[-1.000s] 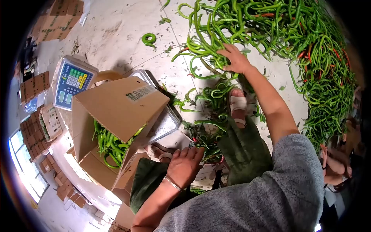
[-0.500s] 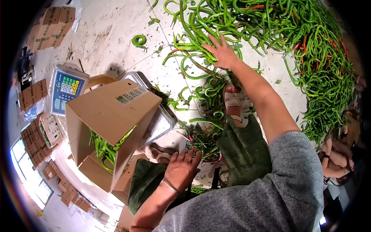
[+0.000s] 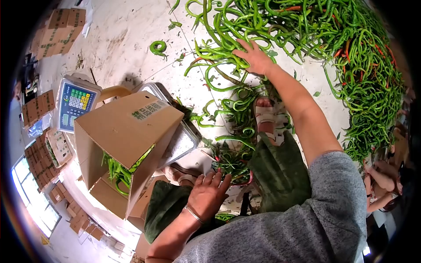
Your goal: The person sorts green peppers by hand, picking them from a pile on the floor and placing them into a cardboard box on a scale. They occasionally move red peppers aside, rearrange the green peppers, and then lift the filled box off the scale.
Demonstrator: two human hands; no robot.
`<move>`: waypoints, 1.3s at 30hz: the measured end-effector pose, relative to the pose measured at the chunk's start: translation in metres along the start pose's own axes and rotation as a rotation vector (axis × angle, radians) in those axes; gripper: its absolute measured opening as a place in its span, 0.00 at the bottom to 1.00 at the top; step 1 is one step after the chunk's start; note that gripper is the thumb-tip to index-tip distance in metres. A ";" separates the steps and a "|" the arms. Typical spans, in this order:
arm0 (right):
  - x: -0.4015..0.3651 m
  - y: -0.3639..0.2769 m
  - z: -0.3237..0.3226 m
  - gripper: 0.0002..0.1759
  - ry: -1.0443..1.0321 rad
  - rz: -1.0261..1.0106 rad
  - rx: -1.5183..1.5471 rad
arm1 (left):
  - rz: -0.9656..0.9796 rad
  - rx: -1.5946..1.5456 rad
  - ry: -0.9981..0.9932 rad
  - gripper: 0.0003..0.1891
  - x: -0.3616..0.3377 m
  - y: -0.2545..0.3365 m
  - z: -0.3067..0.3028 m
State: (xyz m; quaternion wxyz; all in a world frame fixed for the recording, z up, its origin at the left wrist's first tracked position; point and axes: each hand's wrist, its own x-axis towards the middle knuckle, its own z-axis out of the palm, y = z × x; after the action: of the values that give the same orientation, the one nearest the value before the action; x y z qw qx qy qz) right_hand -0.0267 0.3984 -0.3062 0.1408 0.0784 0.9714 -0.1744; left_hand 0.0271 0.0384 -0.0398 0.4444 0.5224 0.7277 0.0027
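My right hand (image 3: 254, 58) reaches out over loose green peppers (image 3: 223, 48) on the floor, its fingers apart and touching the near edge of them. My left hand (image 3: 207, 196), with a bracelet at its wrist, hovers near my knee with spread fingers and holds nothing. To the left, an open cardboard box (image 3: 127, 125) with green peppers (image 3: 119, 173) inside stands on the metal platform of a scale (image 3: 186, 140). More peppers and leaves (image 3: 232, 155) lie between my feet.
A large heap of green peppers (image 3: 368, 87) with some red ones fills the right side. The scale's keypad display (image 3: 79, 101) stands left of the box. Cardboard boxes (image 3: 61, 30) are stacked at the far left. Another person's arm (image 3: 381, 184) shows at the right edge.
My right hand has shifted slightly towards the right, its fingers less widely spread and lower on the peppers. My left hand has moved a little to the right.
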 end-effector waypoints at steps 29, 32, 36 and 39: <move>-0.005 0.020 -0.078 0.42 0.041 0.148 1.230 | 0.013 -0.014 0.004 0.34 -0.010 0.002 -0.003; -0.025 0.027 -0.088 0.41 0.071 0.140 1.311 | 0.025 0.001 0.014 0.33 -0.016 0.007 -0.006; -0.061 0.010 -0.111 0.41 0.123 0.148 1.616 | 0.043 0.114 0.035 0.32 -0.023 0.011 0.002; -0.089 -0.003 -0.129 0.43 0.197 0.025 1.803 | 0.076 0.132 0.110 0.29 -0.027 0.013 0.001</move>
State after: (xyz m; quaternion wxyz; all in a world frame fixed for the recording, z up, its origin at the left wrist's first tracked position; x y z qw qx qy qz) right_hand 0.0253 0.4327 -0.1619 -0.0560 0.1842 0.4732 -0.8596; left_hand 0.0395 0.0235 -0.0166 0.3679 0.5768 0.7294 0.0002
